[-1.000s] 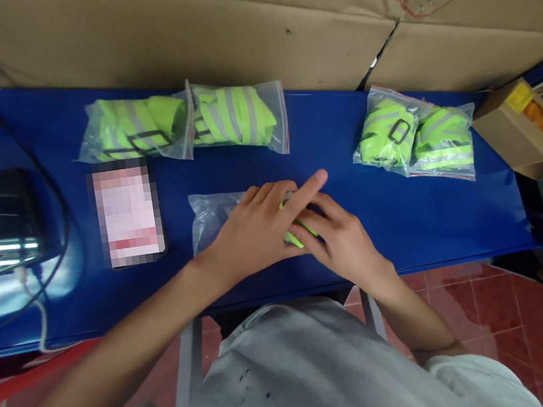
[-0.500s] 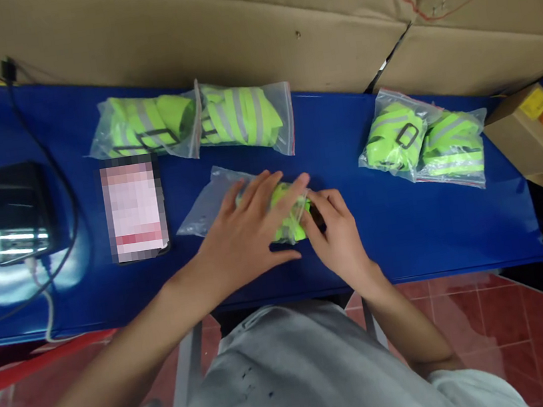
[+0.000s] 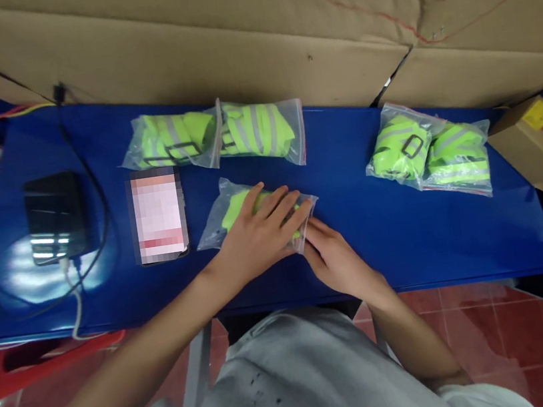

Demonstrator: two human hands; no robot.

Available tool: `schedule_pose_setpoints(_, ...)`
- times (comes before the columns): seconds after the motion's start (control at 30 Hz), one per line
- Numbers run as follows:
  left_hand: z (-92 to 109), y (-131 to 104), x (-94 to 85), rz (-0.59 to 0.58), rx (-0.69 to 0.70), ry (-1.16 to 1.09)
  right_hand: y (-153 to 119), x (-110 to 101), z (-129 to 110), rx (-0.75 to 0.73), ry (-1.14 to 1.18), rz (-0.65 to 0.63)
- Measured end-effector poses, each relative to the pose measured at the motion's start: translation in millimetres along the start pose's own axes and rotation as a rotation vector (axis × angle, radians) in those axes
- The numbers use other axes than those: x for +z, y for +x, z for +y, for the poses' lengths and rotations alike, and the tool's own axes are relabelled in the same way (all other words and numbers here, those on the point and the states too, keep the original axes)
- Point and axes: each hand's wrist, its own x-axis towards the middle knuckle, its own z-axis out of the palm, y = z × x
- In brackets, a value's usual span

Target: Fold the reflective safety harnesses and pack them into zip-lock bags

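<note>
A clear zip bag (image 3: 211, 229) lies on the table in front of me, with a neon yellow-green bundle (image 3: 233, 210) inside it. Spread flat across the top of this bag is my left hand (image 3: 260, 235), its fingers apart and pressing on the plastic. At the bag's right end, by the mouth, my right hand (image 3: 335, 255) has its fingertips tucked against or inside the opening. Those fingertips are hidden by the plastic and by my left hand, so their grip does not show.
Two filled bags (image 3: 256, 131) of neon reflective straps lie behind; two more (image 3: 402, 148) lie to the right. A phone-like device (image 3: 158, 216) with a blurred screen, a black box (image 3: 56, 217) with cables and a cardboard box (image 3: 537, 149) share the blue table (image 3: 433, 241). Cardboard (image 3: 229, 47) lines the back.
The neon bundle now sits deeper in the bag, toward its left end, and the bag's mouth shows at the right. My right fingers have moved to that mouth. The view has shifted slightly.
</note>
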Motion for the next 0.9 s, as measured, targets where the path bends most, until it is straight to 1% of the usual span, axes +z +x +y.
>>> schedule_pose_setpoints(0.07, 0.2, -2.0, -4.8, 0.073, -0.014, -0.046, -4.4, -15.4, -6.7, -0.120, 0.053, -0.132)
schedule_pose_setpoints(0.1, 1.0, -3.1, -9.0, 0.121, -0.025, -0.087, -8.9, -24.3, -9.6, -0.170, 0.062, -0.164)
schedule_pose_setpoints(0.13, 2.1, -4.1, -14.5, 0.178, -0.040, -0.151, -14.6, -33.0, -11.9, -0.213, 0.054, -0.158)
schedule_pose_setpoints(0.17, 3.4, -4.7, -21.2, 0.237, -0.064, -0.245, -21.0, -41.1, -13.7, -0.245, 0.018, -0.103)
schedule_pose_setpoints(0.2, 4.4, -4.8, -28.4, 0.283, -0.105, -0.378, -27.2, -48.3, -15.0, -0.262, -0.042, -0.001)
schedule_pose_setpoints(0.23, 5.0, -4.4, -35.6, 0.304, -0.152, -0.561, -32.7, -54.4, -15.9, -0.260, -0.113, 0.132)
schedule_pose_setpoints(0.27, 4.8, -3.5, -41.7, 0.291, -0.195, -0.789, -36.8, -59.3, -16.4, -0.240, -0.169, 0.266)
schedule_pose_setpoints(0.3, 3.9, -2.1, -45.7, 0.245, -0.225, -1.045, -38.7, -62.9, -16.6, -0.209, -0.185, 0.370)
schedule_pose_setpoints(0.33, 2.2, -0.3, -46.8, 0.170, -0.239, -1.306, -38.2, -65.1, -16.4, -0.172, -0.149, 0.422)
schedule_pose_setpoints(0.37, -0.1, 1.6, -44.6, 0.096, -0.239, -1.542, -35.2, -65.8, -15.7, -0.132, -0.062, 0.414)
schedule_pose_setpoints(0.4, -2.7, 3.3, -39.1, 0.043, -0.232, -1.726, -29.8, -65.2, -14.5, -0.091, 0.055, 0.356)
schedule_pose_setpoints(0.43, -5.4, 4.7, -30.9, 0.017, -0.241, -1.854, -22.5, -63.3, -12.8, -0.049, 0.176, 0.276)
schedule_pose_setpoints(0.5, -10.8, 5.1, -10.8, 0.058, -0.341, -1.943, -4.8, -57.4, -7.5, 0.043, 0.360, 0.149)
schedule_pose_setpoints(0.57, -16.0, 2.1, 6.4, 0.066, -0.501, -1.978, 13.0, -51.8, -0.4, 0.128, 0.446, 0.106)
schedule_pose_setpoints(0.63, -21.1, -2.3, 15.1, 0.042, -0.626, -1.949, 27.9, -49.8, 7.9, 0.201, 0.491, 0.069)
schedule_pose_setpoints(0.73, -28.3, -6.5, 16.0, 0.053, -0.739, -1.830, 43.8, -53.4, 21.1, 0.277, 0.607, -0.066)
schedule_pose_setpoints(0.8, -31.9, -6.6, 14.7, 0.064, -0.789, -1.808, 50.6, -56.6, 29.9, 0.295, 0.670, -0.130)
schedule_pose_setpoints(0.83, -33.2, -6.3, 14.5, 0.057, -0.800, -1.817, 52.9, -57.5, 33.9, 0.292, 0.685, -0.128)
schedule_pose_setpoints(0.9, -34.7, -6.2, 14.3, 0.025, -0.818, -1.842, 55.3, -57.5, 40.2, 0.275, 0.691, -0.069)
